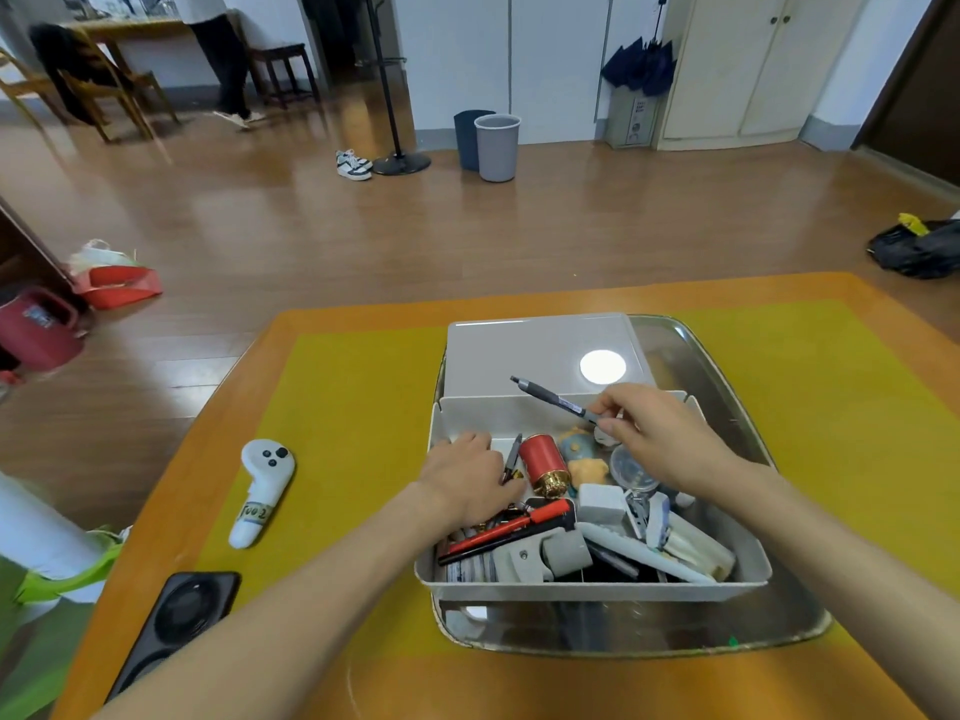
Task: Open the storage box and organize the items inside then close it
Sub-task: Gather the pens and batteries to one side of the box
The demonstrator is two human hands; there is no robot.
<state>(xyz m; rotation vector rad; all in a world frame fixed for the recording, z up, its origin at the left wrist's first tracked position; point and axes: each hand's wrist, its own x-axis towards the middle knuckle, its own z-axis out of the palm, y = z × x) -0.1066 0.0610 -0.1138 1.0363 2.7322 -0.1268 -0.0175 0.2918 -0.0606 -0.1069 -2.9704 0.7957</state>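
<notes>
Head view, looking down on a table [363,324] with an orange border and a yellow mat. Right of centre in the lower half of the frame, an open white storage box [592,587] sits inside a shallow metal tray [737,356]. The box's flat white lid [519,356] lies in the tray just beyond the box's far wall, a round spot of reflected light on it.

The right hand [660,439] hangs over the far right part of the box, thumb and forefinger pinching the lower end of a grey-black pen [553,400]; the pen slants up and to the left, its tip above the far wall. The left hand [467,475] reaches into the far left part of the box, knuckles up and fingers curled down among the contents; whether it grips anything cannot be told.

Inside the box lie a red cylinder with a gold cap [543,462], a red-and-black marker [509,530], a white eraser-like block [602,504], a small blue-and-yellow toy figure [584,457] and other mixed stationery.

On the mat left of the tray rests a white handheld controller [260,491]; a dark phone [176,626] lies at the lower left table edge. Two bins [491,145] stand on the wooden floor at upper centre.
</notes>
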